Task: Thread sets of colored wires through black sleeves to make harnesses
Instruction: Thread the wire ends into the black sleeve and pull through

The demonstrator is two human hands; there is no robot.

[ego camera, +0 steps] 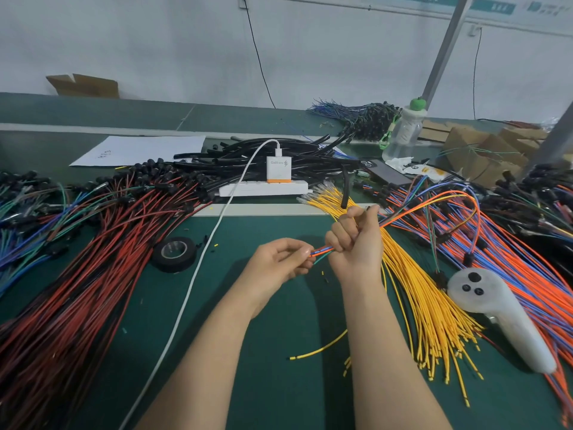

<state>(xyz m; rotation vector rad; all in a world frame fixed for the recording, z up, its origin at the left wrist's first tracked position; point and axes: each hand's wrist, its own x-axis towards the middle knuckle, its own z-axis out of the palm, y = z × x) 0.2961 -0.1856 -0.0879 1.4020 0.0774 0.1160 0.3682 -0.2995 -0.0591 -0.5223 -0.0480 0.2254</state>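
Right of the tape roll (175,252), left hand (279,263) pinched the wire set (322,251) ends, right hand (356,240) fisted around it — seemingly evening tips; next needed a black sleeve (344,189).

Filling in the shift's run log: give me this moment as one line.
left hand: pinches end of wire set | right hand: grips wire set | black sleeve on set: cannot tell

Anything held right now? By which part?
Both hands hold one set of colored wires: the left hand pinches its loose ends, and the right hand grips it just behind them.
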